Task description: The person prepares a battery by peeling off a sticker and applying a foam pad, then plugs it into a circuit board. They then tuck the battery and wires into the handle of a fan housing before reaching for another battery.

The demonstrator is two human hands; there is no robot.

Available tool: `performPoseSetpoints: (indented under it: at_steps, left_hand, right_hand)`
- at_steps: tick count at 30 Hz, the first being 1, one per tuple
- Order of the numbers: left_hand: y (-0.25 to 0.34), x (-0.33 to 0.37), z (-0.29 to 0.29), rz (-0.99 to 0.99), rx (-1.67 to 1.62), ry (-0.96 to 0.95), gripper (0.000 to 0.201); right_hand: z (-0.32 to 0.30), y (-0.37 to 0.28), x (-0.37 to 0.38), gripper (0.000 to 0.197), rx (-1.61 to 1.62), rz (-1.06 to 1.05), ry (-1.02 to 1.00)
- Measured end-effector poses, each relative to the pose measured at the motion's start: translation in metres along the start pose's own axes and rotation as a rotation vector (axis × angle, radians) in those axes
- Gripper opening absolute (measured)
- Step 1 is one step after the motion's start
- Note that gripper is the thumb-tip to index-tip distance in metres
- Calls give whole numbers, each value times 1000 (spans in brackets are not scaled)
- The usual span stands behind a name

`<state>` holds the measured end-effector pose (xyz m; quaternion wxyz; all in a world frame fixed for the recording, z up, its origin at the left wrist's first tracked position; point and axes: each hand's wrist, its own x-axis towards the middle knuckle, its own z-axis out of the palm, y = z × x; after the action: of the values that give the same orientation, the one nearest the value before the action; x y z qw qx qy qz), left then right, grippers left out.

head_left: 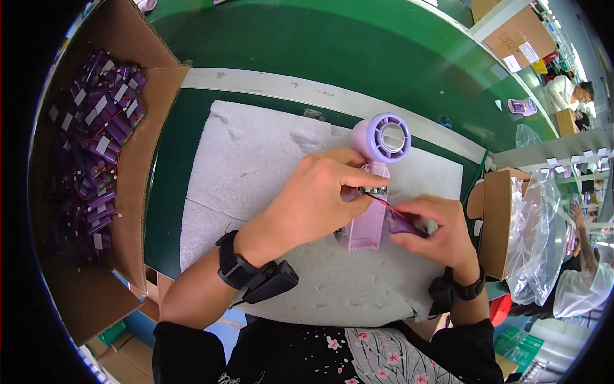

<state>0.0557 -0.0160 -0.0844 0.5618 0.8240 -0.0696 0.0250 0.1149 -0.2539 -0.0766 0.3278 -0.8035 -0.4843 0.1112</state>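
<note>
A light purple handheld fan [360,136] lies on the white foam sheet, its round head pointing away from me. The pink handle [366,230] is an open shell with a small green circuit board [382,190] at its upper part. My left hand [313,198] pinches the fan at the board, thumb and index finger on either side of it. Red and black wires [387,205] run from there toward a purple battery [399,224]. That battery is gripped by my right hand [441,227] just right of the handle; the fingers partly cover it.
On the left, a deep cardboard box [131,192] holds many purple batteries with wires. The foam sheet [249,153] lies on a green bench. Beyond a pale rail [268,83] runs a green surface [307,38]. A box with clear plastic [495,224] stands right. People are farther right.
</note>
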Motion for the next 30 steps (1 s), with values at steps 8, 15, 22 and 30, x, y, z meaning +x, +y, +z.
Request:
performPoseSetpoints:
  at_steps: [8,15,22,30]
  left_hand:
    - [2,-2,-1,128,114,33,34]
    - [3,-4,-2,176,230,12,31]
    - [1,-5,-1,227,264,-9,28]
    - [3,-7,-2,194,244,-53,26]
  right_hand:
    - [-11,-29,0,73,1418,584,-102]
    - [-19,-29,-2,90,1277,589,-179]
    - [-11,-10,2,81,720,215,-96]
    - [7,-32,8,72,262,78,-41]
